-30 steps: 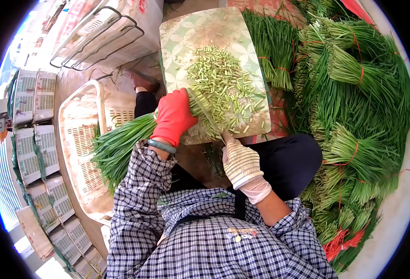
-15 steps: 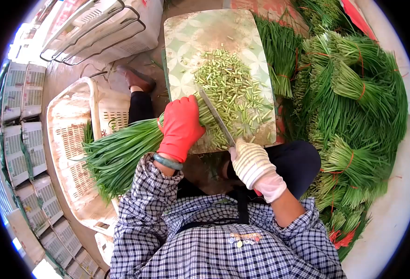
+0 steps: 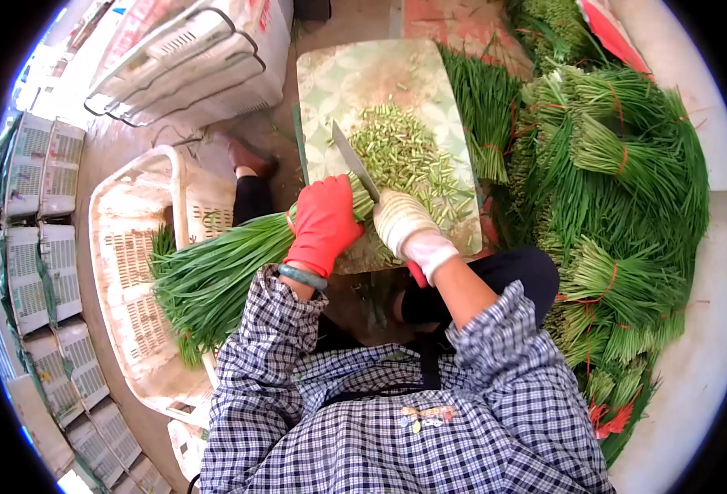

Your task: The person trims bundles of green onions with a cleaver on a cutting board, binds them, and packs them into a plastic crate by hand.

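Checked sleeves [image 3: 268,329], a red glove [image 3: 327,224] and dark trousers [image 3: 536,278] are worn

The table [image 3: 322,78] has a worn top with a pale green flower pattern, browned with dirt toward twelve o'clock. Chopped stems [image 3: 404,136] lie scattered from its middle toward four o'clock. A bunch of greens [image 3: 231,255] reaches over its edge at eight o'clock. On the brown floor [image 3: 363,23], a basket [image 3: 137,255] stands at eight o'clock from the table.
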`<state>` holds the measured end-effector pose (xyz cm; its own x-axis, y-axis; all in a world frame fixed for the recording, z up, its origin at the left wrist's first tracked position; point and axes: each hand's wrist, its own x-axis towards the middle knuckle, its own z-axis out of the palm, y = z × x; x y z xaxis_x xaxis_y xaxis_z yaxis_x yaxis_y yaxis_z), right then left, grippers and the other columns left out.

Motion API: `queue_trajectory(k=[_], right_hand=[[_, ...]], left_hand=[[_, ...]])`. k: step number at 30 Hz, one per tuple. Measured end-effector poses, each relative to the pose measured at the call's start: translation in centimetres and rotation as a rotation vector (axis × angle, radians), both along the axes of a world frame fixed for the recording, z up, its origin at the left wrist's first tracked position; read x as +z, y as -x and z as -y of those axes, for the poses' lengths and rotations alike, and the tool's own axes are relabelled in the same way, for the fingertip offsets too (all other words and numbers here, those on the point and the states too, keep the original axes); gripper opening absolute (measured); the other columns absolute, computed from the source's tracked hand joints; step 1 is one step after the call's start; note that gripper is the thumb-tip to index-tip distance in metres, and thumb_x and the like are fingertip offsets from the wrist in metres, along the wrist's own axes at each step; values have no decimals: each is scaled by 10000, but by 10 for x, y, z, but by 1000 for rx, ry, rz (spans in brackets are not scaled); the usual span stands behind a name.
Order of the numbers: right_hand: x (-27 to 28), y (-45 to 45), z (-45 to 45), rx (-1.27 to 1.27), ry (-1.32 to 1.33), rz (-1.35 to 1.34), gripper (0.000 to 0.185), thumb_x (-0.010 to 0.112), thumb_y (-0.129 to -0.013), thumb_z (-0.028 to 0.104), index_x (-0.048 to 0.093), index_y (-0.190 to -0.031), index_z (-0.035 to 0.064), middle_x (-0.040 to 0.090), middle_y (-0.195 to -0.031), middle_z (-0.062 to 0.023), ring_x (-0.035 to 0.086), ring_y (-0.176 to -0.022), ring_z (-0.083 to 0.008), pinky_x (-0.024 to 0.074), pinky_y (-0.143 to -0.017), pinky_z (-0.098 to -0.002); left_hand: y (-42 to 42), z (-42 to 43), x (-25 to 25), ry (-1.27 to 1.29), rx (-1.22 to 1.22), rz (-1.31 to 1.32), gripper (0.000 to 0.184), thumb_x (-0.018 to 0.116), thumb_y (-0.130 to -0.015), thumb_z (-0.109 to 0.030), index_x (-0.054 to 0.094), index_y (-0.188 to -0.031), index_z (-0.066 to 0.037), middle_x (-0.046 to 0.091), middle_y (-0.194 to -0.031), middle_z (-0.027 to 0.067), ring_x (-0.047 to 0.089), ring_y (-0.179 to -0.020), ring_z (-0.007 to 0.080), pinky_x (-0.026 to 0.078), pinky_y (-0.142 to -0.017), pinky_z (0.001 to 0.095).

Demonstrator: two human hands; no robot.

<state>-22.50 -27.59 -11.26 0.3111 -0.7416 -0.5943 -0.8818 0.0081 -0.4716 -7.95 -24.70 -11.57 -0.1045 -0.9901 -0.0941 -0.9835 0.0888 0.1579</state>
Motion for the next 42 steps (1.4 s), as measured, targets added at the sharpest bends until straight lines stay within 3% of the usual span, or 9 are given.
queue_trajectory(k=[5, 18, 22, 26, 31, 35, 38, 39, 42], right_hand=[[-13, 29, 9, -139, 127, 159, 484, 590, -888, 346, 611, -1158, -56, 634, -1129, -293, 616, -1074, -414, 483, -922, -430], [-30, 56, 5, -373, -9, 501, 433, 599, -895, 278, 580, -1227, 1, 654, -1128, -242, 615, -1089, -376, 469, -946, -447], [3, 63, -27, -200, 761, 250, 389, 632, -897, 265, 598, -1190, 11, 666, -1093, -207, 633, -1007, -351, 493, -906, -414], [-16, 55, -73, -268, -729, 835, 424, 482, -1000, 451, 643, -1150, 88, 680, -1006, -84, 643, -965, -220, 499, -873, -369], [-91, 34, -143, 434, -696, 1156, 499, 389, -1023, 485, 527, -1319, 108, 491, -1391, -111, 506, -1251, -185, 422, -1085, -493], [-42, 37, -141, -620, -2394, 1040, 451, 557, -982, 370, 574, -1298, 48, 601, -1322, -128, 586, -1200, -249, 469, -1048, -439], [-37, 38, -146, -486, -1865, 1025, 467, 666, -916, 340, 601, -1255, 25, 671, -1193, -119, 656, -1067, -226, 532, -958, -374], [-35, 36, -146, -479, -1858, 1024, 467, 666, -916, 340, 601, -1255, 25, 671, -1193, -119, 656, -1067, -226, 532, -958, -374], [-20, 26, -143, -76, -1468, 1170, 618, 705, -856, 426, 571, -1264, -19, 670, -1147, -135, 670, -1010, -225, 551, -912, -377]], left_hand=[[-14, -7, 13, -4, -71, -115, 526, 808, -591, -300, 576, -983, -38, 648, -897, 191, 645, -861, 378, 522, -759, 458], [-14, -54, 61, 76, -120, -256, 712, 799, -638, -307, 540, -1246, -42, 626, -1085, 176, 595, -1037, 366, 478, -903, 432], [-21, -93, 102, 217, -261, -291, 838, 820, -603, -280, 491, -1334, -37, 591, -1178, 162, 557, -1111, 375, 429, -1012, 458], [-1, -138, 126, 189, -424, -313, 783, 763, -594, -212, 517, -1314, -28, 596, -1213, 150, 546, -1181, 323, 375, -1100, 487], [29, -188, 97, 112, -580, -147, 703, 683, -691, -199, 499, -1363, -104, 537, -1350, 106, 476, -1298, 293, 312, -1135, 521], [3, -216, 104, -138, -282, -368, 921, 825, -635, -145, 416, -1460, -126, 407, -1507, 116, 311, -1428, 355, 182, -1196, 527], [-46, -252, 96, -137, 275, -1190, 638, 685, -765, 38, 495, -1373, 13, 566, -1362, 153, 513, -1294, 263, 388, -1103, 393], [-66, -269, 82, -237, 446, -1483, 551, 705, -822, -98, 529, -1322, 52, 623, -1272, 180, 575, -1220, 283, 406, -1084, 409], [-99, -288, 55, -852, 107, -1654, 619, 706, -865, -330, 538, -1305, 72, 634, -1244, 199, 599, -1181, 296, 414, -1075, 413]])
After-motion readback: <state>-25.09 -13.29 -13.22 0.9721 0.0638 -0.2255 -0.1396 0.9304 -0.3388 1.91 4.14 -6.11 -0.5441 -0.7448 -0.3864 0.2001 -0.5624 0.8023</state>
